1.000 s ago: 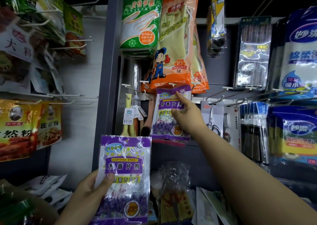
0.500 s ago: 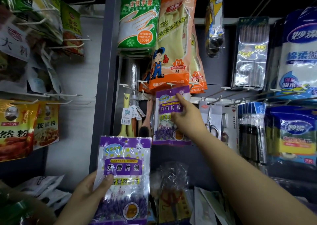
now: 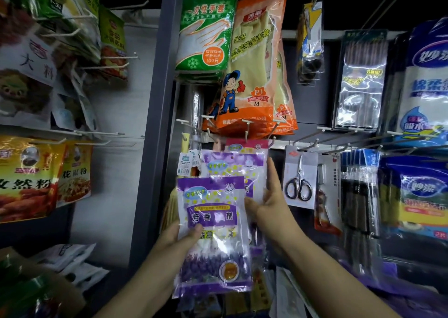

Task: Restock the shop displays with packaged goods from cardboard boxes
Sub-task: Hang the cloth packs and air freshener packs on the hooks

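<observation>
Purple-and-clear lavender sachet packet (image 3: 213,235) raised near the camera at centre, gripped by the left hand (image 3: 180,235), thumb curled over its front and fingers hidden behind. Just behind and above, a second purple packet (image 3: 234,169) hanging below the white display hook (image 3: 247,123), with the top of a third showing behind it. Right hand (image 3: 271,201) just right of that hanging packet, grip open, fingers straight and upward, touching its right edge. Above, orange rubber-glove packs (image 3: 252,80) and a green disposable-glove pack (image 3: 206,33) on upper hooks. Right of the hand, carded scissors (image 3: 299,181); farther right, blue-and-white cloth packs (image 3: 426,75). Far left, yellow spice bags (image 3: 26,179) on a separate rack.
</observation>
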`<state>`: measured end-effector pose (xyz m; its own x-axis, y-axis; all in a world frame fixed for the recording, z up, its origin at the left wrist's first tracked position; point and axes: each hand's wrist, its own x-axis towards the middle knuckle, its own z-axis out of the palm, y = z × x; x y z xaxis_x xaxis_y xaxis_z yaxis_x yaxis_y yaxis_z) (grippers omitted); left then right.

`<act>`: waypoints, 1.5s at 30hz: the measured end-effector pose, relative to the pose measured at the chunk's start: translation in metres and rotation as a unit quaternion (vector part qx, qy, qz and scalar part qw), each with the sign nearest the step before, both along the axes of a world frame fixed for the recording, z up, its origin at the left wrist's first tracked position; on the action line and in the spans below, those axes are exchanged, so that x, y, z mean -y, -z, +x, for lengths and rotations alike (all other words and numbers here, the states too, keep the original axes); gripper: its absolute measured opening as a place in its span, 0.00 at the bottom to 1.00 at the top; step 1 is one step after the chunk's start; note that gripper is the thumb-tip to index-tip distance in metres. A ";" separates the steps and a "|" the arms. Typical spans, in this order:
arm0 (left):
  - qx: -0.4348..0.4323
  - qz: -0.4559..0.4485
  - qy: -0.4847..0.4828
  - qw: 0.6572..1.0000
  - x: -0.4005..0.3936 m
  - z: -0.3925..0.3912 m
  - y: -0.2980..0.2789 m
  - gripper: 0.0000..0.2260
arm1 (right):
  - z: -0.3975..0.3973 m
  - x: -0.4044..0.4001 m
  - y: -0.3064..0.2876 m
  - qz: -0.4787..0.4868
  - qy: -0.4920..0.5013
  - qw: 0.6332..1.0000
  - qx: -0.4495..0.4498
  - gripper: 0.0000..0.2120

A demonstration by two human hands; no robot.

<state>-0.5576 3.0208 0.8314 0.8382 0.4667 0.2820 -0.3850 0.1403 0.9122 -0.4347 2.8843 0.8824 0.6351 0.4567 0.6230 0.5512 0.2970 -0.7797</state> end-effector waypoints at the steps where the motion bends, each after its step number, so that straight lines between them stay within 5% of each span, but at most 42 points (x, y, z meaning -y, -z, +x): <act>1: -0.008 0.006 -0.002 1.000 -0.002 0.001 0.001 0.03 | 0.001 0.002 -0.003 -0.015 0.013 1.000 0.002 0.37; 5: -0.029 0.039 -0.004 0.999 -0.011 0.000 0.006 0.05 | 0.007 0.008 -0.032 -0.047 0.097 0.993 -0.054 0.33; 9: -0.026 0.059 -0.013 0.998 -0.011 0.000 0.006 0.05 | 0.008 -0.002 -0.058 -0.059 0.055 0.987 -0.139 0.18; 13: -0.001 0.062 -0.048 0.997 -0.017 0.001 0.005 0.05 | 0.012 -0.020 -0.071 0.015 0.078 0.988 -0.131 0.06; 25: 0.003 0.107 -0.120 0.987 -0.047 -0.012 0.011 0.05 | 0.044 -0.036 -0.116 0.049 0.228 0.970 -0.074 0.10; 40: -0.033 0.102 -0.077 0.991 -0.048 -0.010 0.016 0.07 | 0.050 -0.045 -0.114 0.043 0.293 0.954 0.041 0.06; 41: -0.036 0.101 -0.070 0.992 -0.048 -0.011 0.016 0.10 | 0.051 -0.044 -0.114 0.040 0.293 0.954 0.047 0.05; 45: -0.039 0.124 -0.053 0.990 -0.050 -0.010 0.016 0.48 | 0.056 -0.043 -0.111 0.028 0.302 0.951 0.061 0.03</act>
<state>-0.5674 3.0707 0.8152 0.8113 0.4785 0.3359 -0.3136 -0.1288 0.9408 -0.3786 2.9268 0.9930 0.6932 -0.0044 0.7207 0.7191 -0.0636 -0.6920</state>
